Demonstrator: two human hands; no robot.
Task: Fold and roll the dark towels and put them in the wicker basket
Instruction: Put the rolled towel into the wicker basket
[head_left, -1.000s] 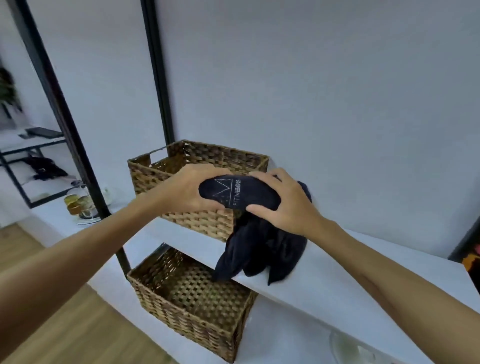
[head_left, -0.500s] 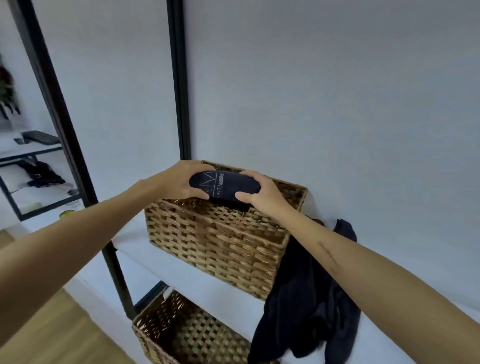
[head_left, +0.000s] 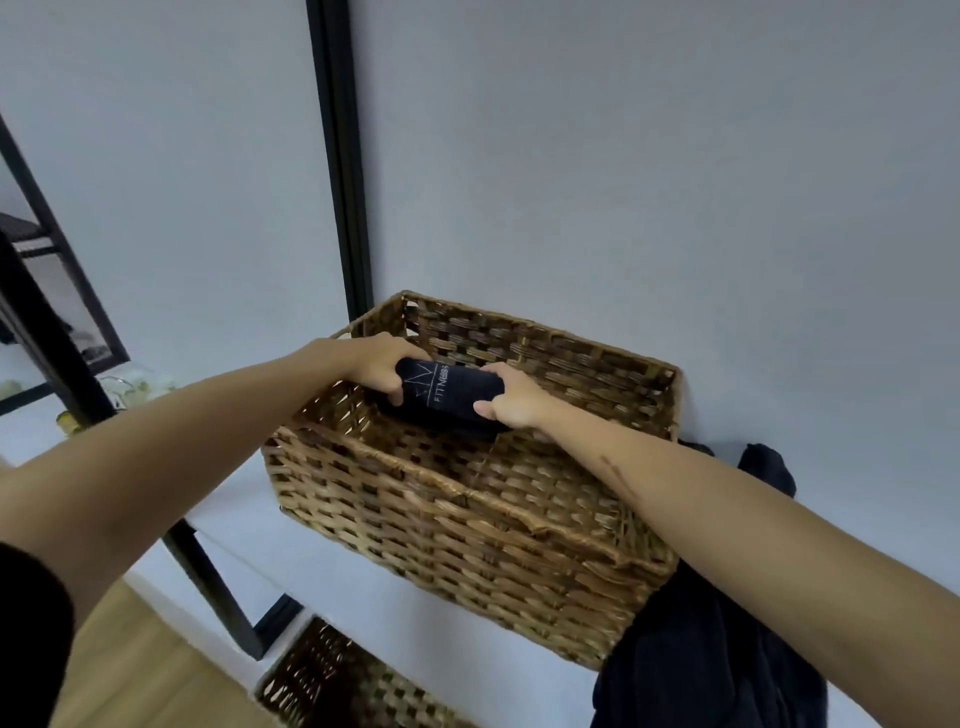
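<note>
We have a small rolled dark towel with pale "FITNESS" letters (head_left: 448, 397) down inside the brown woven wicker basket (head_left: 467, 499), close to its back left corner. It looks low enough to be at the bottom, but we cannot see if it is touching. Our left hand (head_left: 371, 364) holds one end of the roll, with the fingers curled around it. Our right hand (head_left: 511, 399) holds the other end, with the thumb under and the fingers wrapped over the top. So each grip is closed on the roll, one at each end. We think this towel is soft and light. It will squash when we squeeze it. It is not slippery, and it will not break if it drops. But a roll like this can pop open, so the ends are the best place to hold it, with a gentle squeeze, and we should let go only when it sits snug against the basket wall. The basket sits on a white shelf (head_left: 291, 535) by a grey wall, next to a black metal post (head_left: 337, 156). Just beside the basket, on the right, a loose pile of dark towels (head_left: 717, 665) hangs over the shelf edge. Those look floppy, and we still need to fold and roll them. A second wicker basket (head_left: 343, 680) sits on the shelf below.
</note>
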